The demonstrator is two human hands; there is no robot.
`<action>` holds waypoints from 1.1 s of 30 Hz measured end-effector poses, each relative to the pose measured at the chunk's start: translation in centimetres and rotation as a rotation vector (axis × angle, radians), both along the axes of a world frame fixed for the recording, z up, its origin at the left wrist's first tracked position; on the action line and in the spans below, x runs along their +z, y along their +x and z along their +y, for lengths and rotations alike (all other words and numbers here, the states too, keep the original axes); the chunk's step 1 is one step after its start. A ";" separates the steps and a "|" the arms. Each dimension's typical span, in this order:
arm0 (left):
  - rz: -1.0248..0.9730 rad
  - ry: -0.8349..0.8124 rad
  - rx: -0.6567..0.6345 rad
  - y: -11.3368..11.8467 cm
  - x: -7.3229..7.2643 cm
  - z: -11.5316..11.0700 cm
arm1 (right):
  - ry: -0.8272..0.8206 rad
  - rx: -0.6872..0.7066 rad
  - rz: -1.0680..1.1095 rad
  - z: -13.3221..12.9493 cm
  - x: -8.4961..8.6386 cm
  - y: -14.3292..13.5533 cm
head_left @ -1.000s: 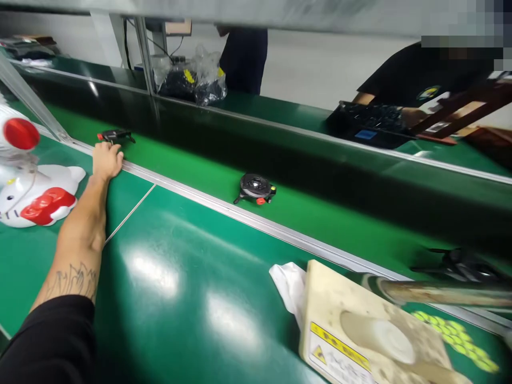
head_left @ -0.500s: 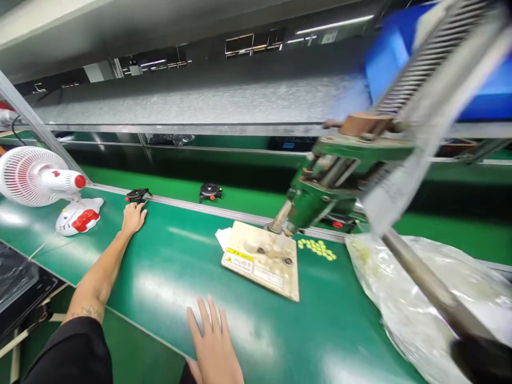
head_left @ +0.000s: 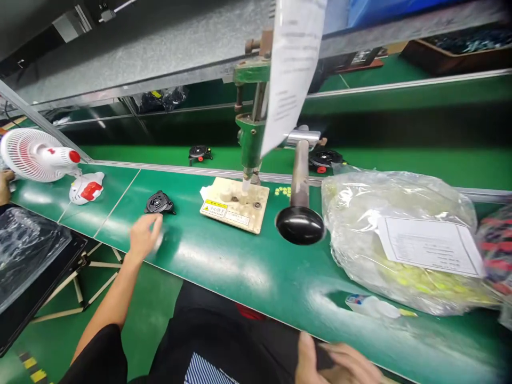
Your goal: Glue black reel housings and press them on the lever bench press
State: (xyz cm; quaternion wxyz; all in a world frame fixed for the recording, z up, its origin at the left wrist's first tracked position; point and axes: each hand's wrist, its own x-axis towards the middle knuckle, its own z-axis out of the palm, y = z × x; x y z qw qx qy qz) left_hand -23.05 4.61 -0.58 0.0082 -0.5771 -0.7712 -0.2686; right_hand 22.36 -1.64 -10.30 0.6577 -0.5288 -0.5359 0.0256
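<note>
My left hand (head_left: 143, 237) has its fingers closed at the near edge of a black round plastic part (head_left: 159, 202) with small feet, over the green bench; the fingertips are partly hidden and slightly blurred. To the right is a green hand-lever press (head_left: 251, 141) with a cream base plate (head_left: 234, 205) and a black knob (head_left: 300, 225) on its lever. Small yellow pieces (head_left: 283, 191) lie beside the plate. Low in the view, near the bench's front edge, my right hand (head_left: 336, 365) is open, thumb apart from the fingers, with nothing visible in it.
Similar black parts (head_left: 200, 153) sit behind the metal rail. A white fan (head_left: 38, 154) stands left, and a clear bag of yellow pieces (head_left: 400, 240) lies right, near a small white bottle (head_left: 372, 306). Another person's hand (head_left: 5, 186) shows at the left edge.
My left hand has brought the black part from the rail toward me and right. My right hand has moved right, toward the bench's front edge. The view has swung right.
</note>
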 end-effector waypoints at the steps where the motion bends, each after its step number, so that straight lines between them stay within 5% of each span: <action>1: -0.074 0.088 0.047 -0.3 0.9 0.6 | 0.000 -0.121 -0.004 0.4 -0.4 1.8; 5: -0.562 0.089 0.229 -1.8 2.4 4.7 | -0.284 -0.261 -0.004 3.2 -0.5 6.1; 8: -0.935 -0.138 0.188 -1.5 1.5 6.2 | -0.455 -0.181 -0.040 5.1 0.2 6.1; 11: -1.235 -0.213 0.165 -0.1 0.1 5.3 | -0.500 -0.172 -0.094 6.2 0.3 5.5; 16: -1.299 -0.118 0.195 4.1 -0.8 2.0 | -0.568 -0.123 0.027 6.2 1.0 4.9; 24: -1.503 -0.234 -0.008 16.4 0.0 -1.8 | -0.679 0.795 0.528 4.1 4.9 2.1; 28: -1.569 -0.336 -0.076 20.3 0.6 -1.3 | -0.573 0.784 0.987 5.3 6.3 1.5; 33: -1.671 -0.408 -0.131 22.0 1.2 -1.2 | -0.492 0.661 1.345 7.7 7.5 3.2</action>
